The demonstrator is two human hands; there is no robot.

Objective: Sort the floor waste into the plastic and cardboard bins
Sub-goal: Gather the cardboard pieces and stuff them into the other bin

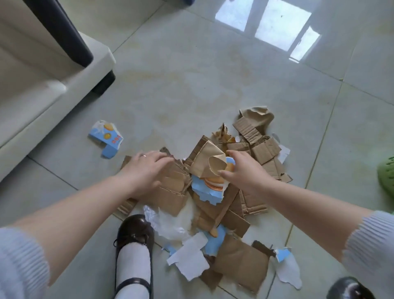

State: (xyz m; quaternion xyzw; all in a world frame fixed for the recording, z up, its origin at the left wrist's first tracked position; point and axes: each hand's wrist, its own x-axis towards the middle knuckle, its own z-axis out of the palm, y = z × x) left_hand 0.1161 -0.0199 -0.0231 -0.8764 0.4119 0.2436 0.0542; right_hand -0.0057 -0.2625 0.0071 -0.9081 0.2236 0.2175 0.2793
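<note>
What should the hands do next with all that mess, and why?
Probably lift the torn blue printed carton piece clear: the right hand already pinches it with a curled brown scrap, while the left hand rests on the cardboard.

A cream sofa [32, 85] fills the upper left of the frame, with a dark cushion or armrest [64, 29] lying diagonally across it and a dark foot [104, 83] under its corner. The floor [191, 74] is pale glossy tile with thin grout lines, and a bright window reflection [266, 25] shines at the upper right. A green object [387, 172] pokes in at the right edge, cut off by the frame. A dark rounded thing [187, 1] sits at the very top edge.
</note>
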